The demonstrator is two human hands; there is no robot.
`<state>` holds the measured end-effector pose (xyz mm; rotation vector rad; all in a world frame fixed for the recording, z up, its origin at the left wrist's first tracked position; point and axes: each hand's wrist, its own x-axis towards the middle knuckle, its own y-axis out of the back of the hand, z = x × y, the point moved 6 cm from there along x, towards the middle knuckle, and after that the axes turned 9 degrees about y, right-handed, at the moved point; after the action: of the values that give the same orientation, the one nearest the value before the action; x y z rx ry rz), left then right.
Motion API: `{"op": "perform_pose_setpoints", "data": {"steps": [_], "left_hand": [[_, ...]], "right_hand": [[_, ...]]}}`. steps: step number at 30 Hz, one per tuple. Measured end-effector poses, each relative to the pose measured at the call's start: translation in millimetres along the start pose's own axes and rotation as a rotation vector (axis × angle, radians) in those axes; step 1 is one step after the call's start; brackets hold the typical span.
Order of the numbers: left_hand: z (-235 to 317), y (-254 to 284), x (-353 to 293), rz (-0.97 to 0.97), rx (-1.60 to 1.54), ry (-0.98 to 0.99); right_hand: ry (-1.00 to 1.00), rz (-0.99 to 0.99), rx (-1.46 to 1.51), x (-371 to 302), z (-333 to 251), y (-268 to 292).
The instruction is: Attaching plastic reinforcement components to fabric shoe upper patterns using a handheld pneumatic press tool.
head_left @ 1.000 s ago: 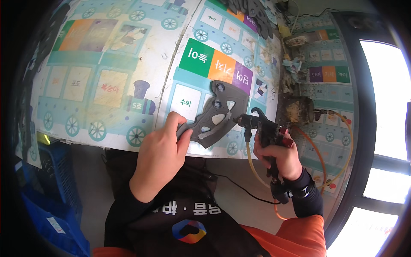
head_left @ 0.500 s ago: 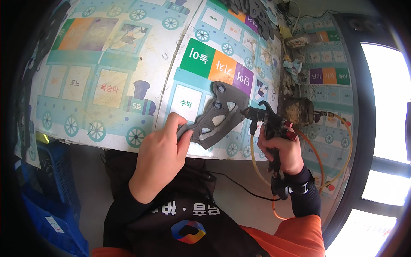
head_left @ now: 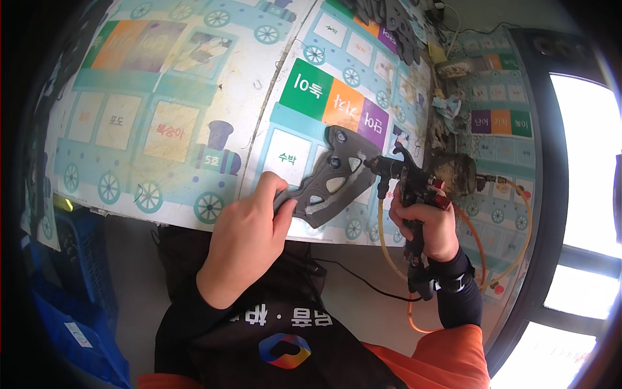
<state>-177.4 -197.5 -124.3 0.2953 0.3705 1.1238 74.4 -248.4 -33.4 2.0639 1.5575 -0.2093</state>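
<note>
A flat grey part (head_left: 322,206) with several cut-out openings and two round holes is at the table's near right edge. My left hand (head_left: 249,240) pinches its narrow left end between thumb and fingers. A pale band runs along the part's lower right side. In my right hand (head_left: 431,227) is a dirty black spray gun (head_left: 414,240), fingers wrapped around its handle. The nozzle points left, close over the part's right edge; whether it touches, I cannot tell. Hoses hang from the gun. No spray can be made out.
The table (head_left: 243,97) has a printed train-pattern cover. More grey parts (head_left: 392,26) lie at its far right. A grimy round container (head_left: 453,172) stands beyond the gun, joined to a yellowish hose (head_left: 528,214). Blue crates (head_left: 71,324) sit low at the left. A bright glass door is at right.
The view has shifted slightly. The spray gun's nozzle has moved a little left and away from me, closer over the grey part. My left hand keeps its pinch.
</note>
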Motion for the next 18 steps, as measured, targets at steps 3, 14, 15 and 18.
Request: {"op": "perform_pose_setpoints", "data": {"steps": [3, 14, 15, 18], "left_hand": [[-1.6, -0.2, -0.2, 0.0, -0.014, 0.001], [-1.3, -0.3, -1.8, 0.014, -0.015, -0.025], [-1.4, -0.3, -1.8, 0.015, -0.016, -0.024], [-1.6, -0.6, -1.8, 0.021, -0.022, -0.03]], "right_hand": [[0.009, -0.022, -0.005, 2.0, -1.1, -4.2], [0.012, -0.053, -0.011, 2.3, -1.1, -15.6], [0.003, -0.052, -0.003, 1.7, -1.5, -16.9], [-0.008, -0.057, 0.009, 0.8, -0.5, -20.4]]}}
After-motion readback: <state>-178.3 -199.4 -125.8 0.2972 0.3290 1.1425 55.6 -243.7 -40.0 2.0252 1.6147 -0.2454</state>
